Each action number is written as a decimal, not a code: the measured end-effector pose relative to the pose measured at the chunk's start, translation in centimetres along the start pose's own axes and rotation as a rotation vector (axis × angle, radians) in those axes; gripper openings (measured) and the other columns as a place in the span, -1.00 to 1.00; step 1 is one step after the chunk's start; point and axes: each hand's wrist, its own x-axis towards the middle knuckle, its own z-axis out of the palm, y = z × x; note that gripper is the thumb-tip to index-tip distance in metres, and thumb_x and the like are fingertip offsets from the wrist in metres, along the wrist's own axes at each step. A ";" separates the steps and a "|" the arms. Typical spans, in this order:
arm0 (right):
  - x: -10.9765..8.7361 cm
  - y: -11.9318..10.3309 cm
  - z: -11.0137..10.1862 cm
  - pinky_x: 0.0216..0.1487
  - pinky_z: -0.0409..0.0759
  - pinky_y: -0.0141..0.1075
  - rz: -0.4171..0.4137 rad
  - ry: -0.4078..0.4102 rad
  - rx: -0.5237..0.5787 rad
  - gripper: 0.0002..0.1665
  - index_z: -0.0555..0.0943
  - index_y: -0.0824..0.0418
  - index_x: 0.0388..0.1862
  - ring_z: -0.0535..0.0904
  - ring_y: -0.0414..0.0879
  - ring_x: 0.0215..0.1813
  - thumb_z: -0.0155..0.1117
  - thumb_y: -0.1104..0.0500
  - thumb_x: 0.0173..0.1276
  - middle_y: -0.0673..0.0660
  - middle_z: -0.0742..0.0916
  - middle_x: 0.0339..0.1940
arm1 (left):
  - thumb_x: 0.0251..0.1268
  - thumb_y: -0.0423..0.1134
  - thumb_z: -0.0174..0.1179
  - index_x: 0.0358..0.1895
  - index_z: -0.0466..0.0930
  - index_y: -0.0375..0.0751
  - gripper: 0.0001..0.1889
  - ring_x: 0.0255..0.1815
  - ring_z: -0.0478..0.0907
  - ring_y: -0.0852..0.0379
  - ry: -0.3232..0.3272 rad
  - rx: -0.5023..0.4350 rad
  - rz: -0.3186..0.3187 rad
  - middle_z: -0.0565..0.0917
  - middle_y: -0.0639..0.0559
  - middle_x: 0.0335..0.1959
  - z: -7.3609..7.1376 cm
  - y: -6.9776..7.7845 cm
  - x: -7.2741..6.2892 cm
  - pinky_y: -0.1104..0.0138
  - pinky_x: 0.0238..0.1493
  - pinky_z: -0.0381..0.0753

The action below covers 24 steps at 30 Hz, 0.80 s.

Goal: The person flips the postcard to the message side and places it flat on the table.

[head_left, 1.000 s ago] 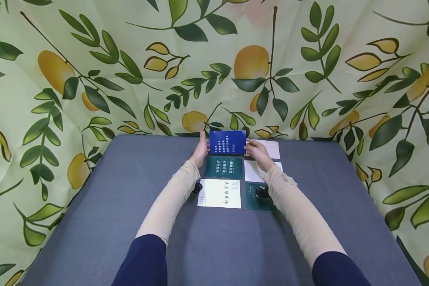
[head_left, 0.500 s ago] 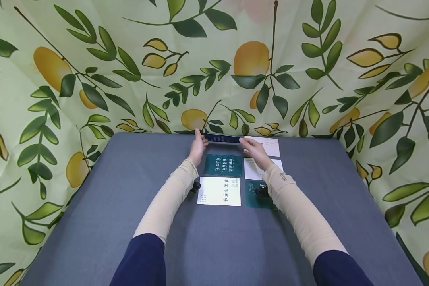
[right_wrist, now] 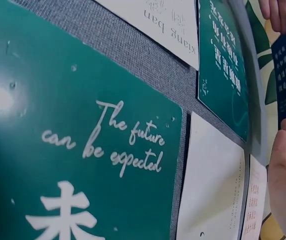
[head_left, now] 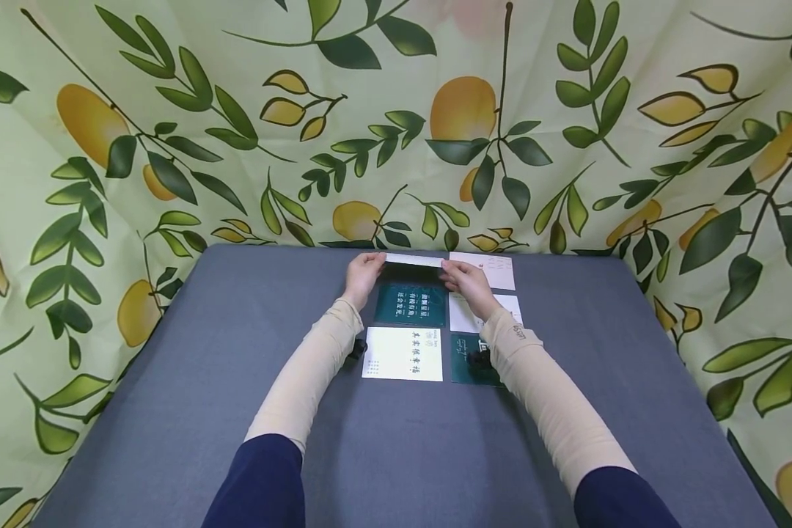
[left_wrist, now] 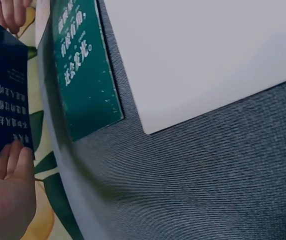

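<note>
A blue postcard with white writing (left_wrist: 5, 95) is raised at the far end of the table, held between both hands. In the head view the postcard (head_left: 414, 260) is tilted so that a narrow whitish side shows. My left hand (head_left: 363, 277) pinches its left end and my right hand (head_left: 468, 284) its right end. In the left wrist view the blue face looks towards the near cards. Just below the raised card lies a green card with white writing (head_left: 411, 304), flat on the table.
A white card with writing (head_left: 402, 353) lies nearer, and beside it a green card (right_wrist: 108, 135) reading "The future can be expected". Beyond that lie a white card (right_wrist: 210, 185) and a pinkish-white card (head_left: 491, 271). A leaf-patterned cloth (head_left: 369, 110) hangs behind the grey table (head_left: 237, 469).
The blue postcard first faces the head camera, then tips over until its whitish side shows. Both hands turn with it at the far edge, and the left hand's fingers fold inward.
</note>
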 end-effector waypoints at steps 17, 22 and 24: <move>0.3 1.0 0.9 -0.32 0.55 -0.57 -0.027 0.137 -0.165 -0.45 0.40 0.32 0.26 0.52 -0.31 -0.41 0.20 0.19 0.30 0.11 0.61 -0.30 | 0.24 -0.21 0.19 0.09 0.57 -0.28 -0.63 -0.14 0.53 0.05 -0.007 0.410 0.063 0.69 -0.14 -0.16 -0.3 -1.4 -0.2 0.30 -0.04 0.54; 0.7 1.7 1.2 -0.18 0.47 -0.43 -0.073 0.177 -0.374 -0.45 0.42 0.32 0.25 0.48 -0.17 -0.31 0.17 0.15 0.31 0.06 0.56 -0.38 | 0.26 -0.25 0.17 -0.25 0.61 -0.40 -0.78 -0.52 0.27 0.13 0.006 0.586 0.170 0.32 0.02 -0.66 0.2 -1.7 -0.1 0.40 -0.44 0.23; 0.8 2.0 1.4 -0.08 0.46 -0.33 -0.068 0.172 -0.437 -0.45 0.40 0.30 0.27 0.46 -0.10 -0.23 0.15 0.13 0.33 0.10 0.54 -0.34 | 0.28 -0.27 0.14 -0.29 0.57 -0.43 -0.79 -0.52 0.26 0.10 0.006 0.654 0.193 0.33 -0.02 -0.65 0.4 -1.9 0.0 0.38 -0.43 0.23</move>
